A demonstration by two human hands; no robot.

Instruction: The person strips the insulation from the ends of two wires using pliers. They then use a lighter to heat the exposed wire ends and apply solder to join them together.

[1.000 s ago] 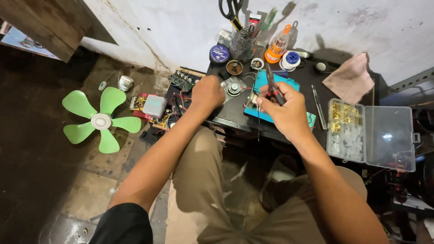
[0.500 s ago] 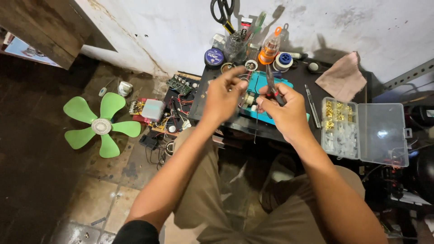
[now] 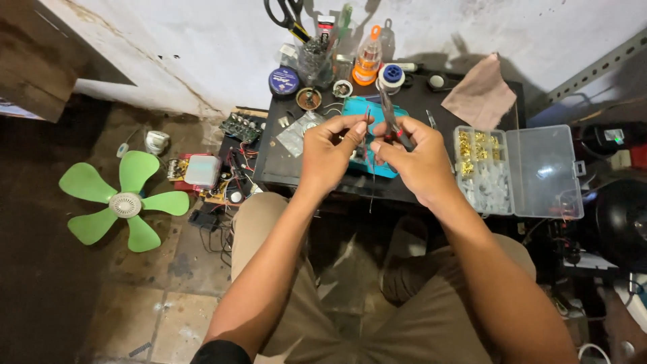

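My left hand [image 3: 329,152] pinches a thin dark wire [image 3: 371,176] between thumb and fingers, and the wire hangs down past the front edge of the small black table [image 3: 283,162]. My right hand [image 3: 419,160] grips a red-handled plier-like tool [image 3: 391,120] whose metal tip points up and away. Both hands are raised close together above a teal work mat [image 3: 383,168] on the table. Whether the tool's tip touches the wire is unclear.
A clear parts box [image 3: 519,172] with gold fittings lies open at right. Scissors [image 3: 288,16], bottles, a tape roll [image 3: 284,81], a solder spool [image 3: 389,75] and a brown cloth [image 3: 480,93] line the table's back. A green fan blade [image 3: 121,202] and circuit boards [image 3: 212,172] sit on the floor at left.
My left hand rose from the table's left side and came to the right hand, taking hold of the wire. The view shifted closer over the table.
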